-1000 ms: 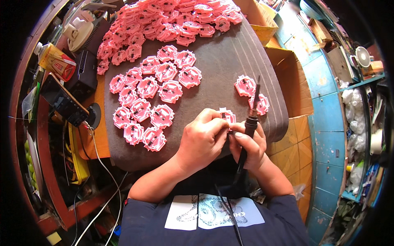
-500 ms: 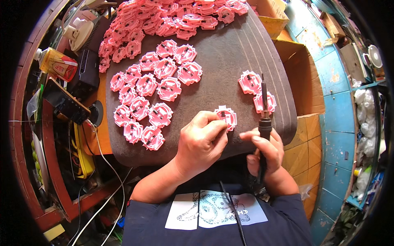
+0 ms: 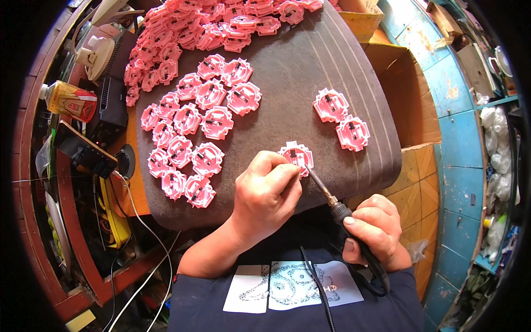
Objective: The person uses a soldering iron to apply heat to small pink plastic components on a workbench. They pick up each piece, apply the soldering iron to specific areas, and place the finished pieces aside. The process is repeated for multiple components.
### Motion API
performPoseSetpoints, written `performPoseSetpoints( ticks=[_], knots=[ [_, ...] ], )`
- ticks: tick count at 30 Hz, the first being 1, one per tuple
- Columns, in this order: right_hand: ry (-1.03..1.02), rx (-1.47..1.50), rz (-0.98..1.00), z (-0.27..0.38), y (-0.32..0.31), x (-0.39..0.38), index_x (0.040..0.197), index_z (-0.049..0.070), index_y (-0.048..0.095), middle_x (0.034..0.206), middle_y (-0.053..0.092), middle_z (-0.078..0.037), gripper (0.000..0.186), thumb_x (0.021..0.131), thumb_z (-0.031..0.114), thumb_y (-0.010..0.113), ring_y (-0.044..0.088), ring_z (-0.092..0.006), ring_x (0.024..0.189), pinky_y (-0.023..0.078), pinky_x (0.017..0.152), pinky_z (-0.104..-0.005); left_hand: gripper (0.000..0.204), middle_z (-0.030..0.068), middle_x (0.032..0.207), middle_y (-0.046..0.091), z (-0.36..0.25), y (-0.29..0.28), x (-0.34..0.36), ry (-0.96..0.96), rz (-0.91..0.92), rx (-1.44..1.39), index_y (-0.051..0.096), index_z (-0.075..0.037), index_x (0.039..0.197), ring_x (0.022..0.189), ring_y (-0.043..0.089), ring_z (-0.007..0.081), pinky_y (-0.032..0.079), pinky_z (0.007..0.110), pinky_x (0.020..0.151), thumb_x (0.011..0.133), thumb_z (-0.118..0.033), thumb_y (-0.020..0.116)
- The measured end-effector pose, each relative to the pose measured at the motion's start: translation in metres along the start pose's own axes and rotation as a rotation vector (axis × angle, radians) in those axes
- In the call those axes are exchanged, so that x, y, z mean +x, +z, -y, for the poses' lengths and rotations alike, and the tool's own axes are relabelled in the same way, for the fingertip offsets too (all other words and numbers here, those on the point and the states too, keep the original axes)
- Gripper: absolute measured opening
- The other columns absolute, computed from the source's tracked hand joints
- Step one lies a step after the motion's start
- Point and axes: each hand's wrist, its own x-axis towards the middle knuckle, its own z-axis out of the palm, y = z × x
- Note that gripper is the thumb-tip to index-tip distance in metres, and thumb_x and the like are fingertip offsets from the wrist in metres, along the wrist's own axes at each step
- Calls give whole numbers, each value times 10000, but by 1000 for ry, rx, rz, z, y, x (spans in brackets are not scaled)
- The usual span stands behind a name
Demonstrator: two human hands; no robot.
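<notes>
My right hand [image 3: 379, 229] is wrapped round the black handle of a soldering iron [image 3: 332, 202]. Its thin tip points up and left and reaches the right side of a pink plastic part [image 3: 296, 155] near the table's front edge; whether it touches is too small to tell. My left hand [image 3: 266, 188] is closed at that part's lower left, fingertips pinched together at its edge. What lies between them is hidden. Two more pink parts, one [image 3: 331, 105] above the other [image 3: 353, 133], lie to the right, each with small black pieces inside.
Several pink parts [image 3: 211, 93] lie in loose rows on the left of the dark table mat [image 3: 282, 77]. A large heap of them [image 3: 199, 27] fills the far left. Cardboard boxes [image 3: 406, 94] stand at the right. A phone [image 3: 83, 149], cables and a bottle [image 3: 69, 101] are at the left.
My right hand has turned the soldering iron from pointing straight away to tilting left, bringing its tip to the pink part. My left hand stays at that part. The whole view has shifted slightly.
</notes>
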Motion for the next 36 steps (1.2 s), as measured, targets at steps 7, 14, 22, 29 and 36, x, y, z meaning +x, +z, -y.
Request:
performPoseSetpoints(
  ticks=[7,14,22,29,36],
  knots=[
    [0,-7,-1,0,5,2,1113,-2,693,778,639,-71,332,802,91,764,549,-219,589,411,515,-352,138,83,924,662,0,-2,1,13,14,1,754,-13,941,605,618,113,505,266,542,836,62,803],
    [-7,-15,-1,0,6,2,1108,-7,691,761,631,-67,327,799,79,753,543,-215,581,411,509,-352,129,81,911,653,0,-1,1,-3,21,8,751,-15,931,600,611,110,499,265,533,839,57,805],
    [-9,-15,-3,0,8,3,1104,-13,688,755,628,-70,334,789,80,750,542,-217,576,410,502,-350,117,80,886,646,-1,-2,3,5,23,18,749,-12,917,601,608,121,494,274,537,839,50,809],
    [-6,-18,-1,-1,9,4,1097,-22,686,743,626,-73,334,785,81,747,538,-217,559,409,497,-352,123,81,881,647,-1,-1,2,-3,22,10,750,-13,922,599,604,127,491,277,538,837,50,812],
    [4,-14,-2,0,8,3,1102,-19,682,748,630,-77,321,803,81,744,555,-223,569,423,504,-353,127,82,884,648,0,-1,2,-2,20,4,750,-14,924,603,608,127,492,277,537,835,52,812]
  ],
)
